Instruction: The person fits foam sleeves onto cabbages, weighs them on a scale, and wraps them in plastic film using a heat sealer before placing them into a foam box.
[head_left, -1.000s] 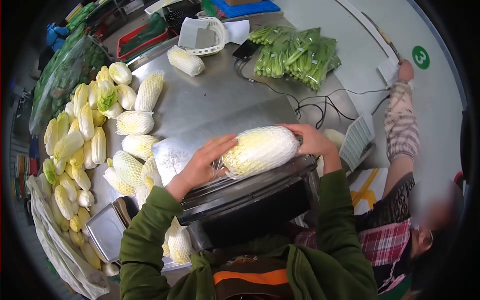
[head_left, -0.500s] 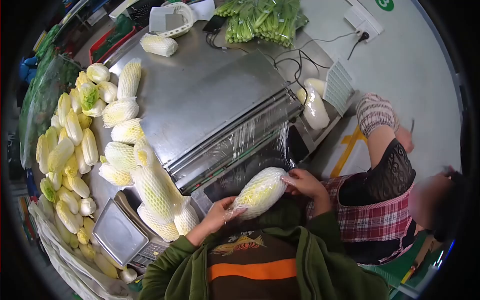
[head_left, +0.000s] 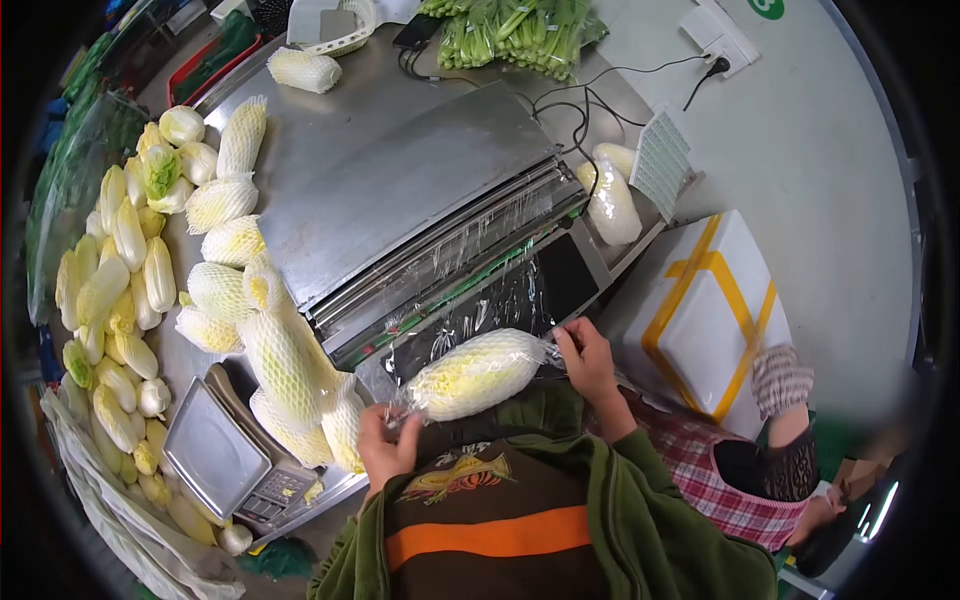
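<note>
A napa cabbage (head_left: pixel 478 375) in a white foam net lies crosswise before my body, wrapped in clear film. At its left end, my left hand (head_left: pixel 388 445) pinches the gathered film. My right hand (head_left: pixel 590 362) grips the twisted film at the other end, thumb against fingers. Just beyond the cabbage stands the steel film-wrapping machine (head_left: pixel 400 190), with shiny film over its dark front plate (head_left: pixel 555 280). More netted cabbages (head_left: pixel 280 365) are piled left of the machine.
Bare cabbages (head_left: pixel 128 235) cover the left side beside a weighing scale (head_left: pixel 218 455). Wrapped cabbages (head_left: pixel 610 205) and cables lie right of the machine; bagged green vegetables (head_left: pixel 515 35) lie behind. A co-worker in a plaid apron (head_left: pixel 690 465) bends by a taped white box (head_left: pixel 700 310).
The cabbage has turned flatter across my front, and both hands have moved to its film ends. The film strip stretching up to the machine is gone. The co-worker has bent lower, exposing the box.
</note>
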